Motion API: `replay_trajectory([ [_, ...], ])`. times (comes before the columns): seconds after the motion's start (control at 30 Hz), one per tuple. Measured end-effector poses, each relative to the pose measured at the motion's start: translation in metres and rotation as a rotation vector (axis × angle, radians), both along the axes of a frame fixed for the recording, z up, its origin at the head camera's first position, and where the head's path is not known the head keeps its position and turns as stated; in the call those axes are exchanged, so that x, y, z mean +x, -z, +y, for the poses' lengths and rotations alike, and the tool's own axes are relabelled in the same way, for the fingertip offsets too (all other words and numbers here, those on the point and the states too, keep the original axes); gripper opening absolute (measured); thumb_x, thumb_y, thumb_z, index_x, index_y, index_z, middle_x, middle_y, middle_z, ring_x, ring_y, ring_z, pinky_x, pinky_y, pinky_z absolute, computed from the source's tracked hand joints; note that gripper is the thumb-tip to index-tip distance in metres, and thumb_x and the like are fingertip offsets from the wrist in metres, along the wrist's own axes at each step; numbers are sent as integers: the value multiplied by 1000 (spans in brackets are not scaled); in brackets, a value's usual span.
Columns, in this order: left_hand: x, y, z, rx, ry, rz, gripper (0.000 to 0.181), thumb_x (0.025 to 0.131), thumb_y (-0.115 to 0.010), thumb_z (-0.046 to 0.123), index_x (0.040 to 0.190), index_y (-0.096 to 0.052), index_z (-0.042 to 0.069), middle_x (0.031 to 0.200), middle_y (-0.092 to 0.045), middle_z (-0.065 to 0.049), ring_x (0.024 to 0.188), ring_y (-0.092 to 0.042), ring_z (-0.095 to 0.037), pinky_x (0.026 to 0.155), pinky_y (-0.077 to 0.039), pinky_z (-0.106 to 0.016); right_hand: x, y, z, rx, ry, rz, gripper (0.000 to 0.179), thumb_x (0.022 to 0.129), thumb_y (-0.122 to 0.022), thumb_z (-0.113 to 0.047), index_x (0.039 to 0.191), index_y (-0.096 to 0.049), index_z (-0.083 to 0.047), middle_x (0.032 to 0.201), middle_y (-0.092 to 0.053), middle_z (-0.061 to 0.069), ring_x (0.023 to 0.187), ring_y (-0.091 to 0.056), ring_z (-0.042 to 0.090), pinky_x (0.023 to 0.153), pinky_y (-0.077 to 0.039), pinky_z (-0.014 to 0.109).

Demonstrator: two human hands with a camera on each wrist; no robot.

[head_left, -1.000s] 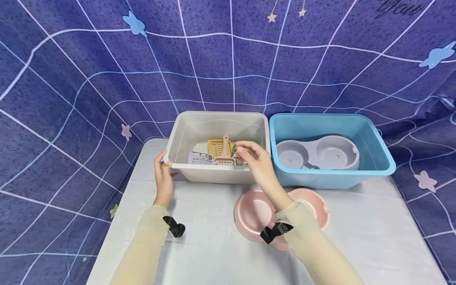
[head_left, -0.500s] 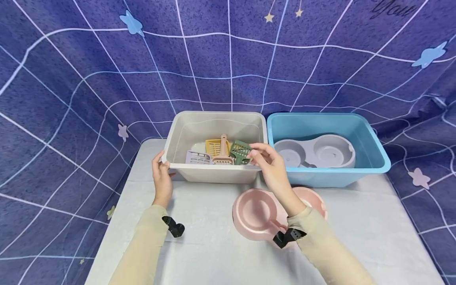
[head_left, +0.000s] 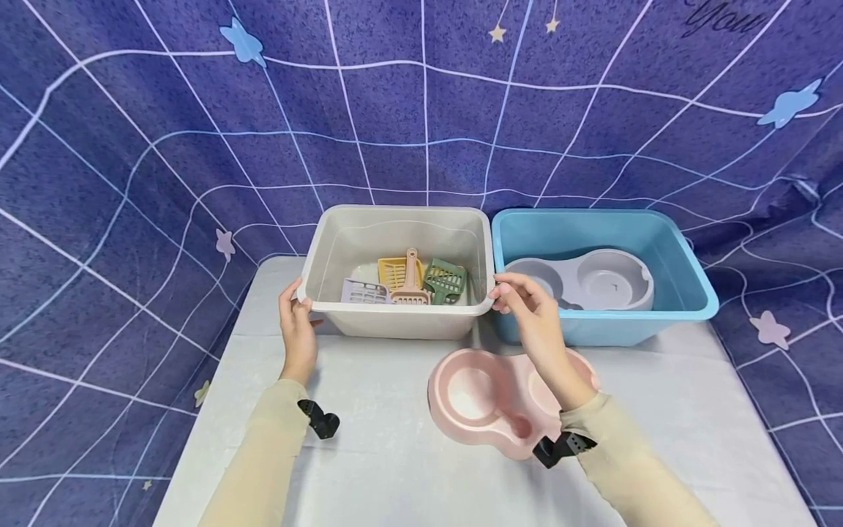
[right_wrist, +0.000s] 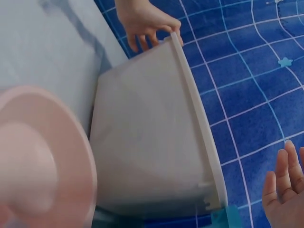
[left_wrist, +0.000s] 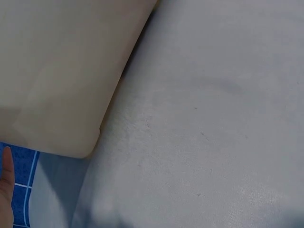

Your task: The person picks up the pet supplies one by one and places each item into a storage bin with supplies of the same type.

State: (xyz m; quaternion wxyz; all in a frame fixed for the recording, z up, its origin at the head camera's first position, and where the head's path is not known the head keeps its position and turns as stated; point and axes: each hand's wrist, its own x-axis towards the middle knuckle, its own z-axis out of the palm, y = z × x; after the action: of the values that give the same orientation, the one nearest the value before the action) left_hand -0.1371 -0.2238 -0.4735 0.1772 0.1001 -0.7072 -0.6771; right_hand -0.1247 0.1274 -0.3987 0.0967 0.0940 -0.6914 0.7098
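A beige litter box (head_left: 402,322) stands on the table. Inside lie a lilac litter scoop (head_left: 365,291), a yellow scoop (head_left: 391,271), a pinkish-tan scoop (head_left: 411,282) and a green scoop (head_left: 445,279). My left hand (head_left: 299,329) grips the box's front left rim corner, thumb over the edge; the right wrist view also catches that left hand (right_wrist: 147,23). At the front right corner is my right hand (head_left: 532,318), its fingers loosely bent and holding nothing. Only part of my right hand (right_wrist: 287,185) appears in its own wrist view; contact with the rim is unclear.
Close on the right stands a blue litter box (head_left: 612,318) with a grey double pet bowl (head_left: 615,282) in it. A pink double pet bowl (head_left: 474,395) lies in front, partly under my right forearm. A blue patterned curtain (head_left: 395,110) backs the table (head_left: 369,439).
My right hand has come out of the beige box and moved right to its front corner, uncovering the green scoop. The left hand has stayed at the left corner.
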Motion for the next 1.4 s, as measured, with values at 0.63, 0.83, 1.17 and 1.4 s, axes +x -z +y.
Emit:
replay_trajectory([
  [0.63, 0, 2, 1, 12, 0, -15, 50, 100, -34, 11, 150, -33, 7, 139, -46, -25, 104, -50, -13, 93, -39, -59, 8, 5, 57, 28, 114, 48, 27, 100, -57, -7, 118, -60, 13, 90, -68, 3, 79, -61, 17, 74, -51, 23],
  [0.83, 0, 3, -1, 8, 8, -14, 50, 101, -34, 11, 150, -32, 7, 139, -45, -26, 105, -49, -15, 93, -39, -60, 9, 6, 70, 11, 118, 51, 27, 100, -56, -5, 118, -58, 16, 89, -68, 3, 79, -62, 15, 73, -50, 22],
  [1.17, 0, 0, -3, 5, 16, -1, 50, 101, -35, 12, 150, -33, 7, 138, -45, -27, 104, -50, -14, 93, -39, -60, 14, 8, 93, -44, 157, 55, 21, 99, -56, -2, 113, -64, 11, 87, -71, 4, 76, -62, 15, 70, -50, 20],
  [1.4, 1, 0, -2, 3, 17, 0, 50, 101, -34, 12, 150, -33, 7, 139, -45, -27, 105, -50, -14, 93, -39, -59, 17, 3, 117, -84, 162, 73, 19, 99, -56, -1, 113, -66, 8, 87, -71, 5, 75, -64, 14, 69, -52, 18],
])
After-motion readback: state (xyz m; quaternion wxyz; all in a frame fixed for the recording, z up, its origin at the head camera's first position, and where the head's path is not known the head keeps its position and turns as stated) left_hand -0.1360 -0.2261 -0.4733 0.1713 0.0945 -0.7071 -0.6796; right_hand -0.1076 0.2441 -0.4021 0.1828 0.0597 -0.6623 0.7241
